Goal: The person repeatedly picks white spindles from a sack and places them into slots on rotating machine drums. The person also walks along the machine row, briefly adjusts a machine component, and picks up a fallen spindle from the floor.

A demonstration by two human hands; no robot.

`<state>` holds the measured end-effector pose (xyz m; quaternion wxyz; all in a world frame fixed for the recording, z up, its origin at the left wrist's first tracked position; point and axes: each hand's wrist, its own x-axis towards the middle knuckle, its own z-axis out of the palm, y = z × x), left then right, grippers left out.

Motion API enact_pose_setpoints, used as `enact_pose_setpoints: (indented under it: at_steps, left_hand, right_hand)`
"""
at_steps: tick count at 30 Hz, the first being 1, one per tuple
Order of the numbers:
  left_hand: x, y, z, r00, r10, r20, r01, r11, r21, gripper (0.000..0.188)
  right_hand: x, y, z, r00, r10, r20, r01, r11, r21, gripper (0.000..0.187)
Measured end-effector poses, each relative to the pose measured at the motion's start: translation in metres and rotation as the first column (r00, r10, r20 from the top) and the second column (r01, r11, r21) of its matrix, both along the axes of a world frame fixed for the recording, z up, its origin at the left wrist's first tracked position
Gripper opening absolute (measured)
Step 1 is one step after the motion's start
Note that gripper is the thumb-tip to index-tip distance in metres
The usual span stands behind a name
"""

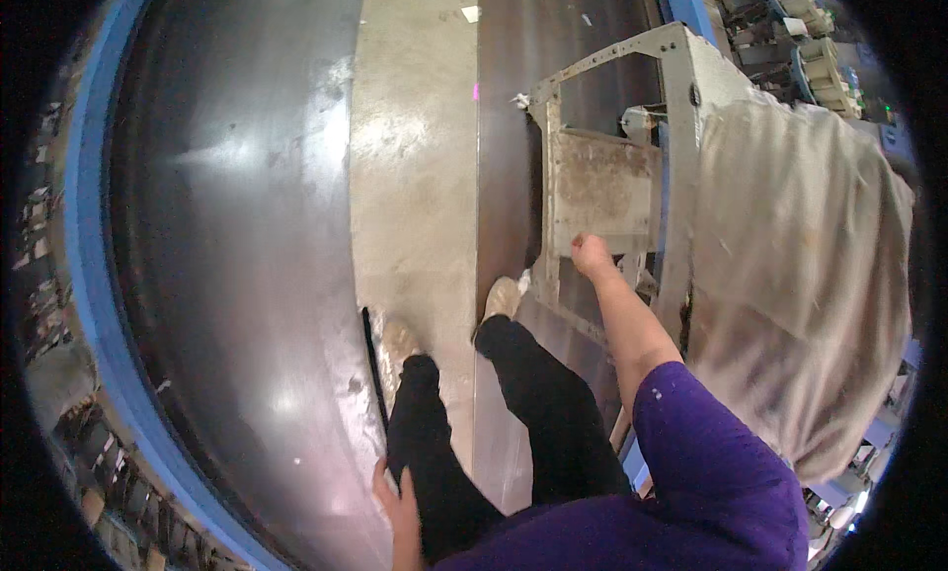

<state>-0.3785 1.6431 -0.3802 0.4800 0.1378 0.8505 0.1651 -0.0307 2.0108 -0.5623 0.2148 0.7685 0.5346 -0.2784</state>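
My right hand (591, 257) is closed, its fingers curled in beside the lower edge of a stained pale panel (602, 191). That panel sits within a worn metal cart frame (677, 176) to my right. What the curled fingers hold, if anything, is hidden. A beige cloth (790, 275) drapes over the right part of the frame. Down by my left thigh hangs my left hand (398, 507), its fingers apart and holding nothing.
I stand on a pale floor strip (415, 176) between dark shiny metal floor plates (247, 196). A blue rail (84, 205) curves along the left. Machinery with pale spools (825, 72) lines the right side. A dark rod-like edge (373, 364) lies near my left foot.
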Motion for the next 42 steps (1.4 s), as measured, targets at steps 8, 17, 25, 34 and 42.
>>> enact_pose_setpoints:
  at_steps: [8, 17, 25, 34, 42]
  left_hand:
    - [-0.005, 0.058, 0.013, 0.992, 0.119, 0.03, -0.113, 0.981, -0.156, 0.053]
    - [0.0, 0.072, -0.009, 0.988, 0.058, -0.143, -0.082, 0.982, -0.172, 0.061]
    - [0.004, 0.085, -0.002, 0.985, 0.101, -0.14, -0.131, 0.965, -0.228, 0.061]
    - [0.002, 0.083, -0.008, 0.983, 0.177, -0.053, -0.185, 0.962, -0.202, 0.062]
    - [-0.002, 0.079, -0.013, 0.973, 0.133, -0.189, -0.174, 0.96, -0.22, 0.051]
  right_hand:
    - [0.103, 0.146, -0.096, 0.938, -0.033, 0.346, -0.035, 0.982, 0.186, 0.027]
    - [0.171, 0.214, -0.159, 0.936, 0.058, 0.348, -0.189, 0.915, 0.356, 0.018]
    - [0.161, 0.168, -0.156, 0.955, -0.107, 0.276, -0.046, 0.866, 0.497, 0.022]
    - [0.159, 0.148, -0.148, 0.915, -0.396, -0.08, 0.353, 0.686, 0.636, 0.029]
    - [0.144, 0.186, -0.154, 0.941, -0.268, 0.207, 0.151, 0.879, 0.452, 0.049]
